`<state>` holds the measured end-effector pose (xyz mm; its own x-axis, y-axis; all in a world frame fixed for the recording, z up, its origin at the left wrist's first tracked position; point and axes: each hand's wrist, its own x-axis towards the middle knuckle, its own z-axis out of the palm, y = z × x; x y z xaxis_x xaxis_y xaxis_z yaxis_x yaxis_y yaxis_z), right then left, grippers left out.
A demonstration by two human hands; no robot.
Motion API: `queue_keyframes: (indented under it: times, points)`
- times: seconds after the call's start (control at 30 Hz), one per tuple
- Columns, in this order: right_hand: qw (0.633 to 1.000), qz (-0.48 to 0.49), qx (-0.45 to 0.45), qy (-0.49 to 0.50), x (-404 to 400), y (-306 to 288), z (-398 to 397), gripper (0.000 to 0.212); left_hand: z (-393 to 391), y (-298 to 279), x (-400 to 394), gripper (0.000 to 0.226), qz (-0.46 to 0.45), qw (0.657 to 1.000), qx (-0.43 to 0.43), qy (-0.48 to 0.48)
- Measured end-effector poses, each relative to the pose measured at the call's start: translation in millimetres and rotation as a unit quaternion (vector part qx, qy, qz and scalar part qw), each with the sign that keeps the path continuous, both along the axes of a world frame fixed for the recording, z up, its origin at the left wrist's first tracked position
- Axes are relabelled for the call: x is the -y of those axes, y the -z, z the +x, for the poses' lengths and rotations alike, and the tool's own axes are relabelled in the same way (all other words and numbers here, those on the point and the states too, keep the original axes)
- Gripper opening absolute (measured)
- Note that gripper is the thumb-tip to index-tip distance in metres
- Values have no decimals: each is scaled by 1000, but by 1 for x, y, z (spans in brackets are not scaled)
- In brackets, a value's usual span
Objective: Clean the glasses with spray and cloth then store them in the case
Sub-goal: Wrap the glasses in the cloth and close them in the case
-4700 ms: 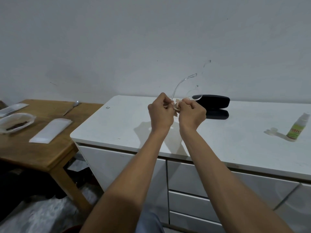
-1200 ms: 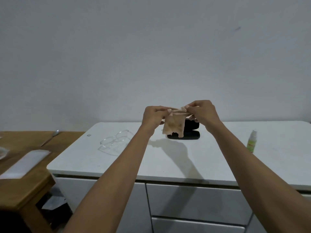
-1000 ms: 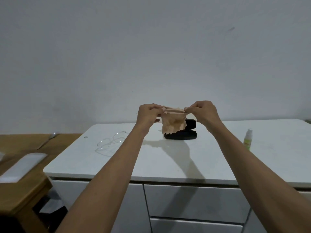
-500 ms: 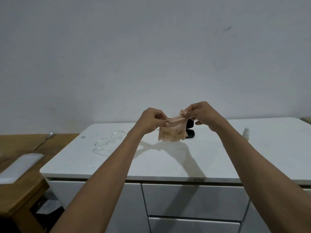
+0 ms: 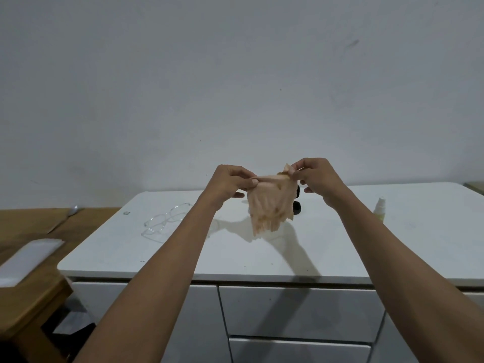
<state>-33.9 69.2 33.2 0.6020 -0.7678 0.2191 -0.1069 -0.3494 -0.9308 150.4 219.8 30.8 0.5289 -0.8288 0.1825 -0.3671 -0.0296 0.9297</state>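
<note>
We look from head height, forward and slightly down, across our outstretched arms at the white cabinet top (image 5: 262, 255) near the wall.

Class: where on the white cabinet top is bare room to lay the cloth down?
Bare: the front strip of the white cabinet top, and between the black glasses case and small spray bottle. Taken: the left part, where the clear-framed glasses lie.

The glasses (image 5: 167, 218) were up in both hands before — now they lie on the white top, far left. The left hand (image 5: 230, 180) and right hand (image 5: 318, 176) now pinch the cloth (image 5: 269, 208) — spread wider, hanging down.
</note>
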Motion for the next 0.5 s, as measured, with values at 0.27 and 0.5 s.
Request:
queue_keyframes:
  times: [0.27, 0.5]
  points:
    - [999, 14, 20, 26, 5, 6, 4, 12, 6, 5, 10, 7, -55, 991, -96, -80]
    - [999, 13, 42, 17, 11, 3, -1, 6, 8, 1, 14, 10, -75, 996, -13, -55]
